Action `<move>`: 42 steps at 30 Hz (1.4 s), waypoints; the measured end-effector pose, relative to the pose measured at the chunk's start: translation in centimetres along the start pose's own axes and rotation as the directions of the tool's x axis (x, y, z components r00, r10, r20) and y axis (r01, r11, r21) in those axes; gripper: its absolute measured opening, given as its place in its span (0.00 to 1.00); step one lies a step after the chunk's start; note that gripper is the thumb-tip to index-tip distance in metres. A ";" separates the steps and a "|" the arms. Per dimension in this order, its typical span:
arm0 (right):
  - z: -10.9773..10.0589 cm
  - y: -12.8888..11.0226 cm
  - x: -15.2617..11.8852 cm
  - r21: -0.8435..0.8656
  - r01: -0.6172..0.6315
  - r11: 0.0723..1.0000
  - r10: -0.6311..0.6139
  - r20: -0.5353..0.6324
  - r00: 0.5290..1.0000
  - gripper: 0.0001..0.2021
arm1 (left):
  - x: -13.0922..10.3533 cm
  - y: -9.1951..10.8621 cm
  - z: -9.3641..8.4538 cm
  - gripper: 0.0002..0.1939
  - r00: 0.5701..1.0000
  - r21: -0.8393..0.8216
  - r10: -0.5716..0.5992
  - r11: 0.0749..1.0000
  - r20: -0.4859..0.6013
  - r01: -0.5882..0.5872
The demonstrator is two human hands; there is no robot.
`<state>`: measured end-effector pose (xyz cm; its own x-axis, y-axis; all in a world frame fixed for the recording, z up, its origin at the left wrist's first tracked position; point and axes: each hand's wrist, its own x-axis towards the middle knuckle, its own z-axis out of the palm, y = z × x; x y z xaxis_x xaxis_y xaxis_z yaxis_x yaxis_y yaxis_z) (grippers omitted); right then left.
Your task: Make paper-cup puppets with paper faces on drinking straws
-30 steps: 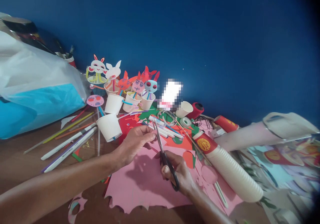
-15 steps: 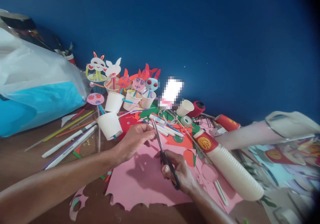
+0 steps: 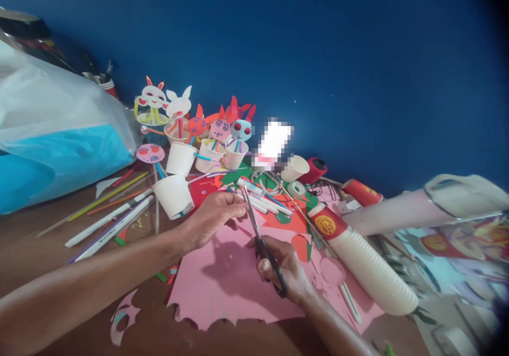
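My right hand (image 3: pixel 284 271) grips black-handled scissors (image 3: pixel 270 266), their blades pointing up and away, slightly apart. The blade tips are beside the fingertips of my left hand (image 3: pixel 217 218), which is closed in a pinch. Whatever is between those fingers is too small to make out. Both hands are above a large pink paper sheet (image 3: pixel 222 297) with a scalloped near edge. Several white markers (image 3: pixel 258 203) lie just beyond the blades.
Paper cups with face puppets (image 3: pixel 220 131) stand at the back left. A stack of cups (image 3: pixel 369 266) lies at right, near a pink paper disc (image 3: pixel 333 271). A blue-and-white bag (image 3: pixel 71 139) fills the left. Paper scraps (image 3: pixel 124 316) lie at front left.
The scissor blades look slightly closer together. Both hands stay nearly in place, while the view has shifted a little.
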<state>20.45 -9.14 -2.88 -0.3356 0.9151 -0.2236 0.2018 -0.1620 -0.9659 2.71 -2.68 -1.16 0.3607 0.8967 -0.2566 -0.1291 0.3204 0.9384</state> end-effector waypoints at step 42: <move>-0.8 1.0 -0.3 -0.012 0.126 0.992 -0.125 0.085 0.989 0.25 | 0.6 1.2 -1.0 0.05 0.991 0.002 -0.031 1.000 0.129 0.031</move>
<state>21.47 -9.34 -3.71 -0.4352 0.8934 -0.1117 0.1687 -0.0410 -0.9848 1.83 -1.49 -0.43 0.4809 0.8392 -0.2539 -0.1161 0.3480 0.9303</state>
